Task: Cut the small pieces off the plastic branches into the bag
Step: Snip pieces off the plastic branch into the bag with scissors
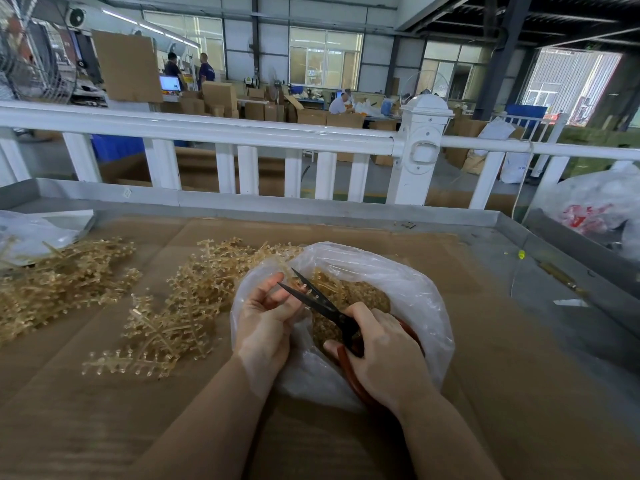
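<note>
A clear plastic bag point(408, 289) lies open on the cardboard-covered table, holding many small amber cut pieces point(349, 299). My left hand point(266, 320) grips a thin amber plastic branch point(294, 282) over the bag's mouth. My right hand point(377, 355) holds red-handled scissors point(322, 306), whose black blades are apart around the branch tip. Heaps of amber plastic branches point(180, 306) lie to the left of the bag.
A second heap of branches point(59, 282) and another clear bag point(31, 233) sit at the far left. The table has a raised grey metal rim point(277, 206); a white railing point(242, 133) stands behind it. Full plastic bags point(595, 202) are at the right.
</note>
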Action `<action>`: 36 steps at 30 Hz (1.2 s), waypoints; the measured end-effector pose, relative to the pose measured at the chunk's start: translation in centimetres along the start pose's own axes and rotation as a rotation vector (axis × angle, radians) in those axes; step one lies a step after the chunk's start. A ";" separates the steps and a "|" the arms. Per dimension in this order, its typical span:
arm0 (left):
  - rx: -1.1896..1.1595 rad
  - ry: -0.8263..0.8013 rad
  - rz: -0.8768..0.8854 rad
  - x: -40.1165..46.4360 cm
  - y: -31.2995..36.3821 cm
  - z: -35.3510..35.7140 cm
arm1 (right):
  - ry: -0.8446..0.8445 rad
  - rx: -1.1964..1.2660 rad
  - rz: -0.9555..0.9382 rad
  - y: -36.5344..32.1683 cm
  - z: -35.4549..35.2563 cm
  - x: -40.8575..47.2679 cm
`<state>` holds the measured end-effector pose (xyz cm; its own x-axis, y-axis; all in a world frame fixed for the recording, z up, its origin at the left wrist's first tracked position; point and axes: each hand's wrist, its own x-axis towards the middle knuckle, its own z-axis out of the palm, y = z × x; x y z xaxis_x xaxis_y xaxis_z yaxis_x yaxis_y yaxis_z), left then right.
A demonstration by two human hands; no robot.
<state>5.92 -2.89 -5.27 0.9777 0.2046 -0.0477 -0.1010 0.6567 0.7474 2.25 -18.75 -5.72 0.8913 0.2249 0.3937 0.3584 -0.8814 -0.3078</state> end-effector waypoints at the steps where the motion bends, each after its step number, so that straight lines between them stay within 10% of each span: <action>1: 0.002 -0.014 -0.005 0.0 0.0 0.0 | 0.000 0.005 0.001 0.0 0.0 0.0; 36: -0.063 -0.003 -0.023 0.1 0.0 0.0 | 0.052 -0.021 -0.014 -0.1 -0.2 -0.1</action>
<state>6.03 -2.93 -5.27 0.9804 0.1871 -0.0619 -0.0902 0.7053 0.7031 2.11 -18.76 -5.60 0.8701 0.2161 0.4430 0.3647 -0.8868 -0.2837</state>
